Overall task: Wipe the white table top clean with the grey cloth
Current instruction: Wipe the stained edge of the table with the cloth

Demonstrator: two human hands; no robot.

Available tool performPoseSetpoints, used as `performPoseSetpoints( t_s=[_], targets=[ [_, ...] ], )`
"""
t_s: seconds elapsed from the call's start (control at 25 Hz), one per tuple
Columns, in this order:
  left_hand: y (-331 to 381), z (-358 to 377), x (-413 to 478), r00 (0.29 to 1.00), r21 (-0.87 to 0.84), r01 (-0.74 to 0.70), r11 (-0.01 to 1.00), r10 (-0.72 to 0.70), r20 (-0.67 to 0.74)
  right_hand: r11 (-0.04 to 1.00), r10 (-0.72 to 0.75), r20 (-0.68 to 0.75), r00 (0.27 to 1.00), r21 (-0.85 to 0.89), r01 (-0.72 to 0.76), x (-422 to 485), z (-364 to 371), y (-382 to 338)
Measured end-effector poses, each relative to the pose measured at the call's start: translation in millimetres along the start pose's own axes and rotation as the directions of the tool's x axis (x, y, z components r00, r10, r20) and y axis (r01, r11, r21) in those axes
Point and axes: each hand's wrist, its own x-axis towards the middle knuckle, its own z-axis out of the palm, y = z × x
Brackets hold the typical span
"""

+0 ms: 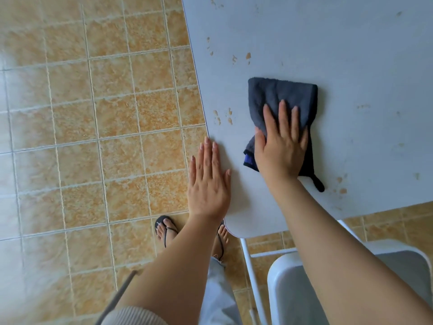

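Observation:
The white table top (328, 48) fills the upper right, its left edge running diagonally down to a rounded near corner. A folded dark grey cloth (281, 95) lies flat on it near that corner. My right hand (281, 146) presses palm-down on the cloth's near half, fingers spread over it. My left hand (208, 181) rests flat and empty on the table's left edge, fingers straight, partly over the floor. Brownish stains (222, 117) dot the surface beside the cloth, with more stains (241, 57) farther up and stains (341, 185) near the front edge.
Orange-beige floor tiles (93, 137) cover the left. A white chair (351, 285) stands under the table's near edge at lower right. My feet in black sandals (165, 229) stand by the table corner.

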Motion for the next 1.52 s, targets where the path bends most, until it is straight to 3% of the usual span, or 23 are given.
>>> performPoseSetpoints(
  t_s=[0.2,0.28,0.36,0.52,0.64,0.8,1.0,1.16,1.36,1.52],
  targets=[
    [-1.2,0.6,0.1,1.0,-0.014,-0.003,1.0,0.003,-0.013,0.919,-0.373,0.031,0.927,0.155,0.364,-26.4,-10.0,2.0],
    [-2.2,1.2,0.2,1.0,-0.027,-0.008,1.0,0.007,-0.009,0.91,-0.399,0.046,0.916,0.14,0.389,-38.2,-20.5,25.7],
    [-1.7,1.8,0.4,1.0,-0.036,-0.002,0.999,0.002,-0.011,0.94,-0.327,0.038,0.944,0.117,0.321,-32.1,-23.4,40.2],
    [0.3,2.2,-3.2,0.999,-0.041,0.036,0.998,-0.037,-0.024,0.98,-0.19,-0.004,0.982,0.06,0.19,10.3,-5.6,3.3],
    [-2.4,2.1,-1.6,1.0,-0.025,0.028,0.999,-0.028,-0.012,0.93,-0.362,0.031,0.932,0.085,0.358,24.2,5.4,-37.9],
    [-3.0,0.1,-3.6,1.0,-0.005,0.003,1.0,-0.003,0.009,0.852,-0.522,0.103,0.846,0.112,0.512,2.9,-7.2,-14.0],
    [-7.1,-4.5,-0.8,0.998,-0.048,-0.036,0.998,0.038,0.04,0.89,-0.455,0.082,0.887,0.07,0.45,12.7,-19.7,46.4],
    [-2.7,-8.4,13.8,0.999,-0.123,0.014,0.992,-0.01,0.035,0.964,-0.263,0.019,0.964,0.051,0.262,46.7,3.0,0.5],
    [-1.6,-16.5,50.4,0.999,-0.134,0.034,0.99,-0.033,0.01,0.919,-0.388,0.047,0.92,0.088,0.383,15.9,-0.9,-13.8],
    [5.4,-17.9,78.5,0.996,-0.23,0.083,0.969,-0.085,0.003,0.952,-0.303,0.055,0.952,0.057,0.3,-7.2,-16.9,33.4]
  ],
)
